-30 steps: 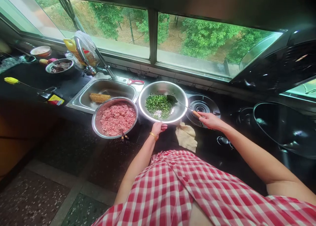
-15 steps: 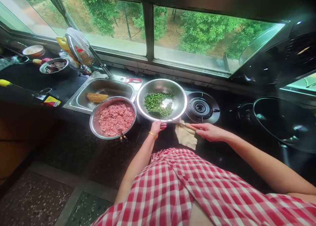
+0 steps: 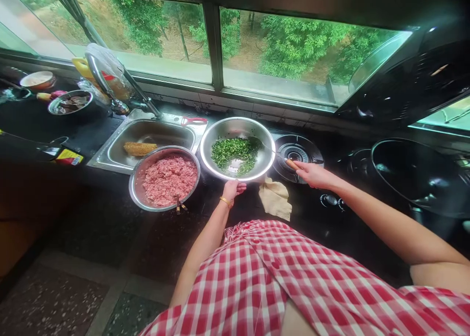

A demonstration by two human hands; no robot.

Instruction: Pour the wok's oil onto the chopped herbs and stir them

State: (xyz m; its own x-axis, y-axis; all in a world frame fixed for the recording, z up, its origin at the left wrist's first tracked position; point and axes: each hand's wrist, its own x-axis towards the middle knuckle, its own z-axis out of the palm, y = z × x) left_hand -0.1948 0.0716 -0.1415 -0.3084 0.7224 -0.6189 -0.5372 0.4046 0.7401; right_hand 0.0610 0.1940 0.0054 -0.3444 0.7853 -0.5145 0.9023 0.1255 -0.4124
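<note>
A wide steel bowl (image 3: 270, 167) holds chopped green herbs (image 3: 231, 152), with part of its shiny bottom showing. At the near rim, my left hand (image 3: 233, 190), with a gold bangle at the wrist, is closed on the bowl's edge. My right hand (image 3: 311, 173) grips the wooden handle (image 3: 292, 164) of a cooking utensil. Its thin shaft crosses the bowl's right rim, and its dark, rounded head lies among the greens, partly hidden. To the left stands a second steel bowl (image 3: 134, 191) of minced meat (image 3: 171, 179), chopsticks (image 3: 178, 204) leaning at its near rim.
A folded beige cloth (image 3: 275, 200) lies below the herb bowl. Behind the meat bowl, the sink (image 3: 172, 130) contains a brown cylindrical sponge (image 3: 139, 149); a red peeler (image 3: 194, 121) rests on its edge. A gas burner (image 3: 293, 155) and a large wok (image 3: 378, 177) are on the right.
My right hand has moved up and slightly right, carrying the utensil's head from the bowl's near side toward its right side. The greens have shifted. My left hand stays on the rim.
</note>
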